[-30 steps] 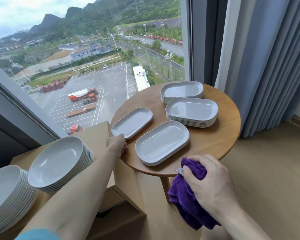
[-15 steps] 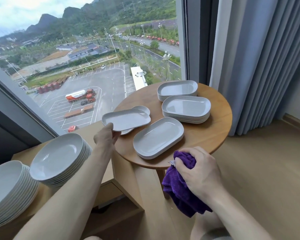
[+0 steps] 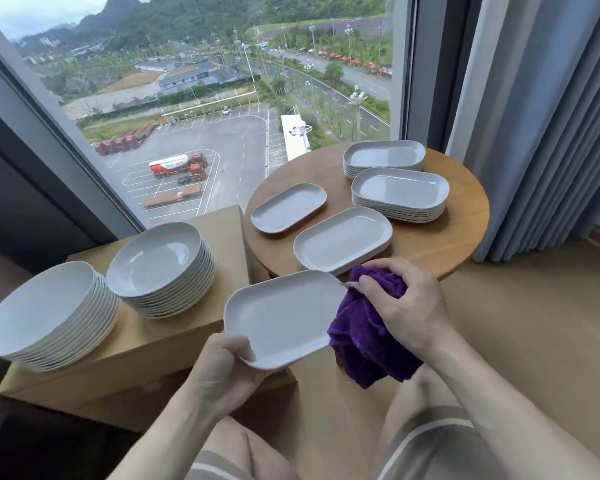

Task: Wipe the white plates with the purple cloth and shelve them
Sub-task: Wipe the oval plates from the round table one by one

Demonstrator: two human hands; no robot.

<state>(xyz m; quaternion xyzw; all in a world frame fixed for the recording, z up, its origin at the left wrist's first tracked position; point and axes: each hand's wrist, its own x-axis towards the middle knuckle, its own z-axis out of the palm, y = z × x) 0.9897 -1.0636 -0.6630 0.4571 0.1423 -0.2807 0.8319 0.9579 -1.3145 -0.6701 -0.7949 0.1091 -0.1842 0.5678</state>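
My left hand (image 3: 227, 367) grips the near edge of a white oblong plate (image 3: 281, 318), held level above my lap. My right hand (image 3: 404, 308) is closed on the bunched purple cloth (image 3: 364, 344), which touches the plate's right edge. On the round wooden table (image 3: 465, 233) lie a small oblong plate (image 3: 288, 207), a larger oblong plate (image 3: 343, 239) on another one, and two stacks of oblong plates (image 3: 400, 194), (image 3: 383, 157).
Two stacks of round white plates (image 3: 160, 268), (image 3: 47, 315) stand on a low wooden cabinet (image 3: 222, 223) at the left. A big window is behind, grey curtains (image 3: 541, 116) hang at the right. My knees are below the plate.
My left hand lifted an oblong plate off the table's left side and brought it down toward my lap. The right hand with the cloth moved up against the plate's right edge.
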